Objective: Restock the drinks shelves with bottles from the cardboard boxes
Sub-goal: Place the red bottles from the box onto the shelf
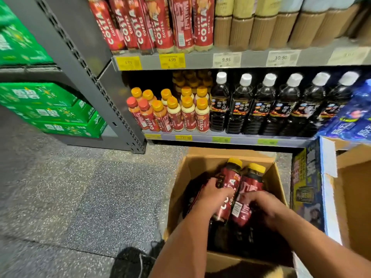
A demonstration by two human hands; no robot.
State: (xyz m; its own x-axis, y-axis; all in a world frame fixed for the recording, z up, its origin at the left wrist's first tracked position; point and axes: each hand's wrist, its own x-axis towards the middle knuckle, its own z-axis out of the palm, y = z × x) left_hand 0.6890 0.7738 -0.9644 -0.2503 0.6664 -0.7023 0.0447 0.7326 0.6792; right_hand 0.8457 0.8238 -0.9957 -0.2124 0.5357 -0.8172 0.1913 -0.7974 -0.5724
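An open cardboard box (279, 183) stands on the floor below the shelves. Inside it, my left hand (215, 194) grips a dark Costa coffee bottle (228, 177) with a red label and yellow cap. Beside it my right hand (261, 205) is closed around a second Costa bottle (251, 185) of the same kind. Both bottles are tilted, caps pointing toward the shelf. The lower shelf (230, 140) holds small Costa bottles (176, 115) at its left, with a dark gap behind the leftmost ones. The rest of the box's contents are in shadow.
Tall black coffee bottles (267, 105) with white caps fill the lower shelf's right part. Larger Costa bottles (160, 23) stand on the upper shelf. Green drink cases (46, 111) are stacked at left. A second open box (353, 197) and blue packs (353, 117) stand at right. My shoe (132, 263) is on the speckled floor.
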